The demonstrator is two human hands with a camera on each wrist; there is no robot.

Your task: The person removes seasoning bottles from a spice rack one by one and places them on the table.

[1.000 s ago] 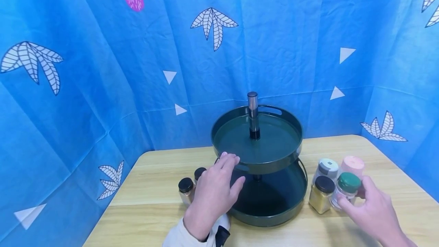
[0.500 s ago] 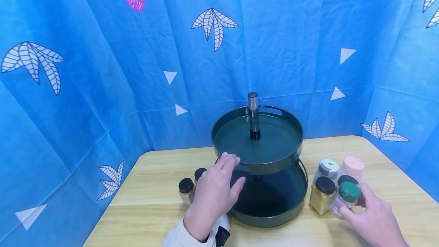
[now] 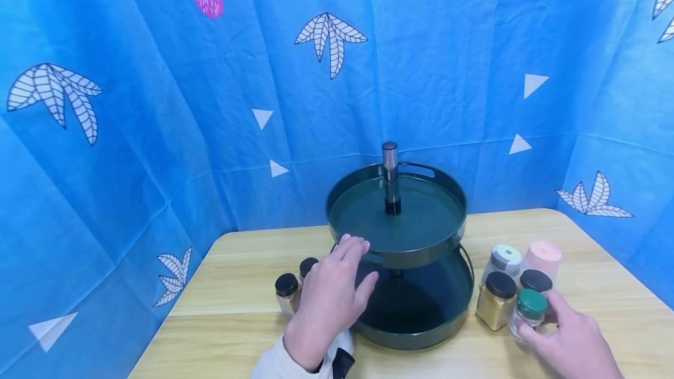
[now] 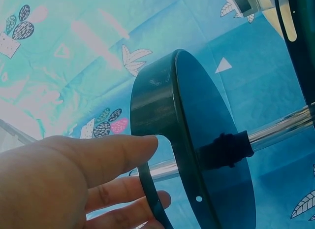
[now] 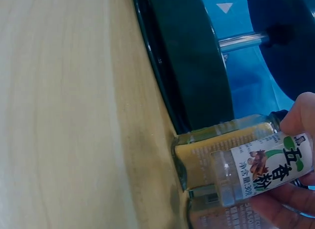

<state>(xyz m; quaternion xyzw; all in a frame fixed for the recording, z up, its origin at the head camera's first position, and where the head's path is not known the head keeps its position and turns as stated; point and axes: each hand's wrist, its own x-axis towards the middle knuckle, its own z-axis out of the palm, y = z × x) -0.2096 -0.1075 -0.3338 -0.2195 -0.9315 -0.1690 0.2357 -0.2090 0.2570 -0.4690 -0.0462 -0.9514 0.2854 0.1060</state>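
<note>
My right hand point(image 3: 574, 335) grips a small clear spice jar with a green lid point(image 3: 532, 304) at the near side of a jar cluster. In the right wrist view this jar point(image 5: 268, 165) is tilted against the other jars, its white label facing the camera. At the centre stands a dark green two-tier round tray point(image 3: 413, 341) on a metal post. My left hand point(image 3: 332, 294) holds the upper tier's rim by its cut-out handle. In the left wrist view, the thumb point(image 4: 123, 152) lies outside the rim and the fingertips show through the slot.
Beside the held jar stand a square black-capped jar of yellow powder point(image 3: 495, 303), another black-capped jar point(image 3: 536, 279), a white-topped jar point(image 3: 505, 259) and a pink-topped one point(image 3: 544, 257). Black-capped jars point(image 3: 286, 285) stand left, partly behind my left hand. Blue patterned cloth point(image 3: 421, 45) hangs behind.
My right hand has drawn the green-lidded jar nearer to me, uncovering a black-capped jar behind it. My left hand stays at the upper rim.
</note>
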